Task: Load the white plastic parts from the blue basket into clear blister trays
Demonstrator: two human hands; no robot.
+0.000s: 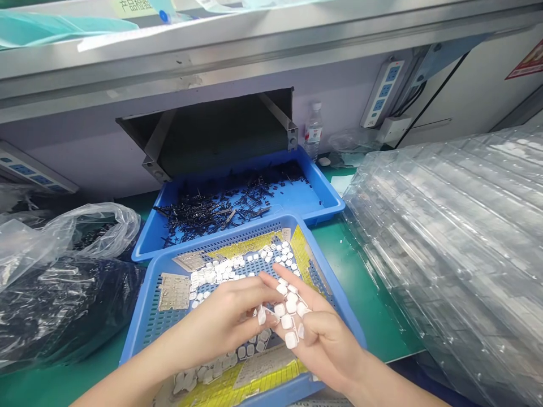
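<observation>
the person's right hand [324,333] grips a cluster of white pieces [291,306] between palm and thumb over the blue basket [146,294], probably so strays would land inside, while the left hand [237,311] pinches a single white piece [262,315] beside them.

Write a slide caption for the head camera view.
Both hands hold small white pieces above a blue perforated basket.
</observation>
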